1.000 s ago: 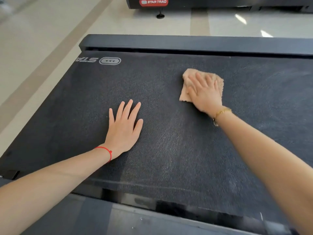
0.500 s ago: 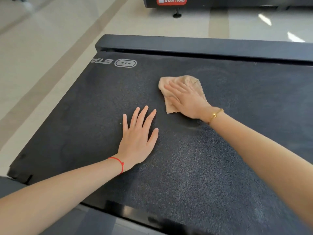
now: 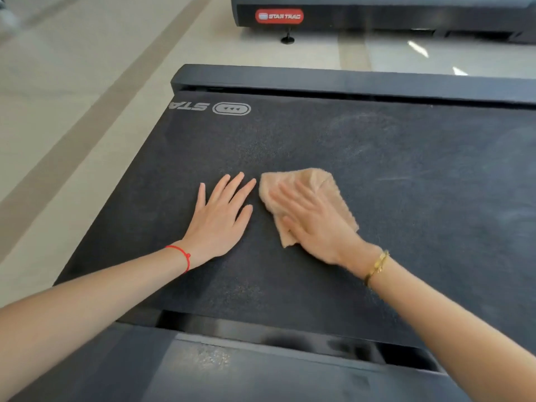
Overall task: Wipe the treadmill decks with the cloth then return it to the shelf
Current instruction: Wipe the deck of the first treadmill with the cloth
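cloth (image 3: 313, 184), a crumpled tan one, lies near the middle of a dark treadmill belt (image 3: 406, 184), pinned flat under the right hand (image 3: 314, 224), whose fingers are straight and spread on top of it, pressing rather than gripping. the left hand (image 3: 222, 220) rests palm down on the bare belt just beside the cloth, fingers straight and slightly fanned, holding nothing; its fingertips nearly reach the cloth's left edge. a red string bracelet (image 3: 182, 255) circles the left wrist and a gold bracelet (image 3: 377, 266) the right. pale smears mark the belt to the right. a dark end cap (image 3: 319, 79) crosses the far end of the belt. printed upside down on the belt's far left corner are the letters "sta" beside an oval logo (image 3: 231, 108). beyond, on a pale tiled floor (image 3: 87, 82), another machine carries a red badge (image 3: 279, 16) reading "star trac"
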`<state>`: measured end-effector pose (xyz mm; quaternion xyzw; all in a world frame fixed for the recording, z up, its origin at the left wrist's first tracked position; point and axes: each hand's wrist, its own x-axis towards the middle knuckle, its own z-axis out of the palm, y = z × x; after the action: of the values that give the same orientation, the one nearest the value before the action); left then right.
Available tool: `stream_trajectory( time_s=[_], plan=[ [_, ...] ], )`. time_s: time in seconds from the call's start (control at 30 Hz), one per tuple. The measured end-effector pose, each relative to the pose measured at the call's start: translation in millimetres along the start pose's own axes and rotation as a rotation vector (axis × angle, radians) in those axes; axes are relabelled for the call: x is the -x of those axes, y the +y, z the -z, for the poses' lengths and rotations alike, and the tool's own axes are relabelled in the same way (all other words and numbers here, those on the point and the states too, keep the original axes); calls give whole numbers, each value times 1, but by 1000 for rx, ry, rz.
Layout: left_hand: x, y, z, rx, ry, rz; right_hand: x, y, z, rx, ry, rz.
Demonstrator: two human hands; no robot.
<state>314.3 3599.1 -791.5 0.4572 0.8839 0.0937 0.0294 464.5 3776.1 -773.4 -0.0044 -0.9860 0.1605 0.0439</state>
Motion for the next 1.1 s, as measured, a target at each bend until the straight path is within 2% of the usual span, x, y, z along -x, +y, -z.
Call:
stream_trajectory(
  time_s=[0.1, 0.17, 0.3, 0.37, 0.43, 0.5, 0.67, 0.77, 0.83, 0.9, 1.0, 1.1],
  plan=[
    [5, -35, 5, -28, 4, 23, 1, -22, -14, -22, -65, -20],
    [9, -57, 9, -35, -2, 44, -11, -13, -9, 29, -39, -59],
    [13, -85, 15, -22, -18, 53, -61, 4, -5, 73, 20, -362],
    [13, -91, 16, -13, -17, 49, -80, -3, -10, 50, 30, -454],
    [13, -95, 17, 5, -16, 54, -83, -16, -16, 62, 4, -445],
    [14, -97, 16, 21, 3, 53, -72, -41, -21, 117, -50, -353],
    [20, -95, 16, 52, 59, 33, -19, -134, -44, 25, -40, -180],
    [24, -94, 20, 52, 62, 21, 10, -145, -46, 78, -55, -177],
    [29, -95, 22, 53, 55, 14, 27, -127, -39, 133, -42, -285],
    [33, -96, 26, 51, 33, 6, 48, -105, -32, 220, -49, -475],
    [41, -100, 32, 53, 12, -12, 70, -91, -21, 88, 40, -740],
    [46, -104, 33, 53, 21, -7, 62, -106, -23, 29, 82, -743]
  ],
)
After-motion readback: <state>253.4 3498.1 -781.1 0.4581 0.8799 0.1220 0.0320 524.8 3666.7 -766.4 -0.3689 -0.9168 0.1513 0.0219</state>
